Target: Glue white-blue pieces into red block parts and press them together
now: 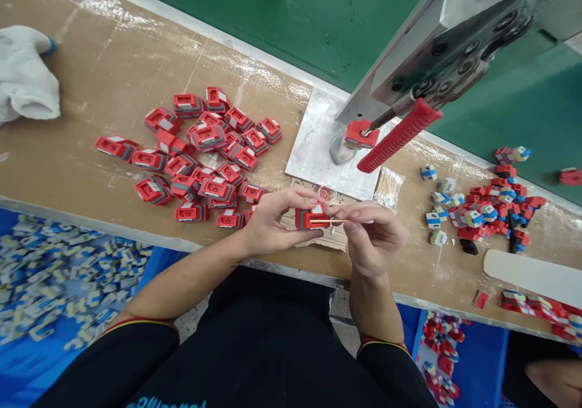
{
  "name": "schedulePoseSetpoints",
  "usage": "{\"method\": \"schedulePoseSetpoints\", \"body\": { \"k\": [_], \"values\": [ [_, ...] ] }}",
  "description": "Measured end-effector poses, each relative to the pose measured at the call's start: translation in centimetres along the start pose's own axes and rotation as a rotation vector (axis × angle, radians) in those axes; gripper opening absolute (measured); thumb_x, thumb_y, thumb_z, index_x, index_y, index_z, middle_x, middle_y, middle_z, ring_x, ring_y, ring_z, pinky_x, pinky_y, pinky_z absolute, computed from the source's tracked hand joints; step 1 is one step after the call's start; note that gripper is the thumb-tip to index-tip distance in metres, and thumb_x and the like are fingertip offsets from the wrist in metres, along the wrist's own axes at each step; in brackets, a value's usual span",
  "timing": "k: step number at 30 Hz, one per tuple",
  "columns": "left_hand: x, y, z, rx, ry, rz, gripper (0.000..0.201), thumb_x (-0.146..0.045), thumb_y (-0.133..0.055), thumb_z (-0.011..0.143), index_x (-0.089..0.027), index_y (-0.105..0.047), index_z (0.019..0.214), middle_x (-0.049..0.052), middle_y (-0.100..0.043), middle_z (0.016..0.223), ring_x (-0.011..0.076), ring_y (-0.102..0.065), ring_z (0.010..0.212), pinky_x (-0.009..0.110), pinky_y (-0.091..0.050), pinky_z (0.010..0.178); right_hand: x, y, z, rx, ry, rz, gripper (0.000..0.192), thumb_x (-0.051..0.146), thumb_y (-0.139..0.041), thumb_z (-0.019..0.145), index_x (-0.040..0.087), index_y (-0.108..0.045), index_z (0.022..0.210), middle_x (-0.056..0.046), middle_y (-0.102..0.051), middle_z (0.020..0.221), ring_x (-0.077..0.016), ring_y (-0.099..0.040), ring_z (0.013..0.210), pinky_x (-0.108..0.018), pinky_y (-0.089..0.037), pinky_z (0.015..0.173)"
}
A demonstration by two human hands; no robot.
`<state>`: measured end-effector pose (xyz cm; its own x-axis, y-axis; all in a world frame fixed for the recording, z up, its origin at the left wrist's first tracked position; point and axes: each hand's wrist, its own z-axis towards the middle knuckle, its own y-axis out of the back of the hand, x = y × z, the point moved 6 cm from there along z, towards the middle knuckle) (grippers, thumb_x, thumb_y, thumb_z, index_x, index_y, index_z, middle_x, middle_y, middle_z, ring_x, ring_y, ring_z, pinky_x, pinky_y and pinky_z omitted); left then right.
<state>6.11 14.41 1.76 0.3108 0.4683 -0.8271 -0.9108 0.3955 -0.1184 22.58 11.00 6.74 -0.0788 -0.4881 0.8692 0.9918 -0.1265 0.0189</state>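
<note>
Fingers and thumb of your left hand (273,223) are pinched around a small red and grey plastic block (308,217), holding it just above the near edge of the brown cardboard-topped workbench (113,80). Your right hand (370,235) pinches a thin pale wooden stick (328,220) between thumb and fingertips, and the stick lies level with its tip touching the block's side. Both hands are closed on what they hold, and they nearly meet over the block.

Just behind your hands a small clear round dish (327,193) sits on a scrap of torn cardboard, and to its right lies a clear packet of wooden sticks (388,187). Beyond these a square grey metal plate (313,147) carries a hand press with a red ribbed handle (398,136), and another red block (359,134) sits under the press head.

To your left a loose heap of matching red and grey blocks (200,153) spreads across the bench, and a white cloth glove (25,74) lies at the far left. To your right you have a scattered pile of smaller red, blue and white pieces (486,208), with a flat white strip (531,274) near the front edge. Below the bench, a blue bin of blue and white parts (54,274) stands at your left, and a second blue bin (482,365) with red pieces at your right. A green conveyor belt (318,20) runs along the far side.
</note>
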Motion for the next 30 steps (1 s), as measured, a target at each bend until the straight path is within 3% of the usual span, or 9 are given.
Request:
{"method": "schedulePoseSetpoints", "body": {
  "k": [13,30],
  "values": [
    [-0.3,0.2,0.1,0.008,0.017,-0.002,0.044,-0.022,-0.093,0.083,-0.024,-0.07,0.121,0.011,-0.08,0.116,0.0244,-0.081,0.109,0.036,-0.067,0.092,0.9,-0.2,0.5,0.071,0.076,-0.078,0.011,0.017,-0.072,0.099,0.026,-0.076,0.105,0.0,-0.081,0.084,-0.0214,-0.085,0.083,-0.033,-0.071,0.071],
    [-0.8,0.6,0.7,0.021,0.001,0.02,0.05,-0.014,-0.094,0.079,-0.025,-0.075,0.124,0.01,-0.079,0.116,0.0222,-0.08,0.104,0.031,-0.066,0.086,1.6,1.3,0.5,0.097,0.147,-0.237,0.028,0.008,-0.073,0.094,0.027,-0.08,0.114,-0.002,-0.085,0.093,-0.0208,-0.084,0.082,-0.033,-0.071,0.069]
  ]
}}
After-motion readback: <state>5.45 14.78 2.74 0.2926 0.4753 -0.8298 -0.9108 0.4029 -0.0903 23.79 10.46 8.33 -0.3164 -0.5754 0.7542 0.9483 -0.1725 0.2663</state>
